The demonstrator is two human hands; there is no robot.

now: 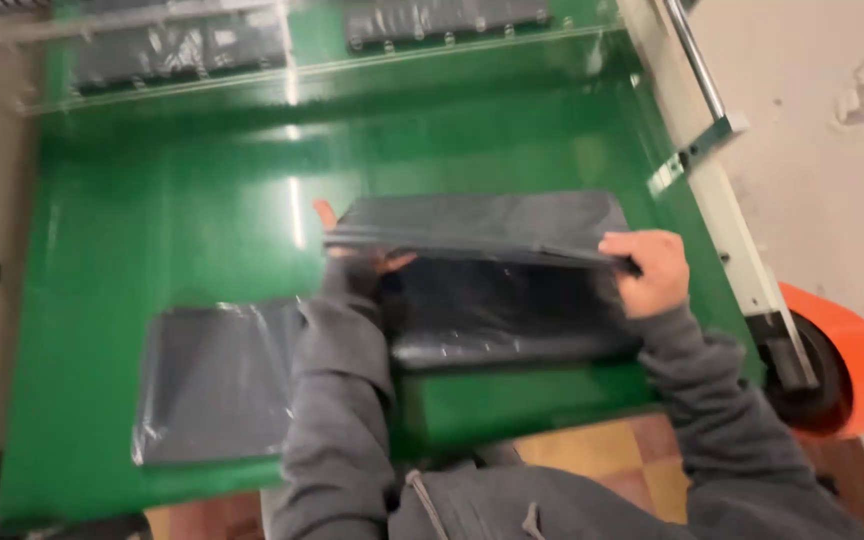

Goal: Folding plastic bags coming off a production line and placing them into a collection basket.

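Both hands are on a stack of dark grey plastic bags that lies on a glossy green table, a little right of its middle. The right hand is closed on the stack's right end, fingers curled over the top edge and thumb side toward the person, so that the upper layers are pinched and lifted into a flat fold above the shiny black layers beneath. The left hand is at the stack's left end, mostly hidden under the lifted layers and by its own grey sleeve; a fingertip shows above the edge and part of the thumb below it, so it seems to grip the left edge, though the hold itself cannot be seen clearly. The lifted part runs level between the two hands, with its far side resting back on the table. To the left, near the front edge of the table and just beside the left sleeve, a second flat pile of grey bags lies on its own, touched by neither hand. At the far edge of the table more dark bags lie behind a clear guard strip. Along the right side runs a cream machine frame with a metal rod, and past it sits an orange roll beside a pale wall
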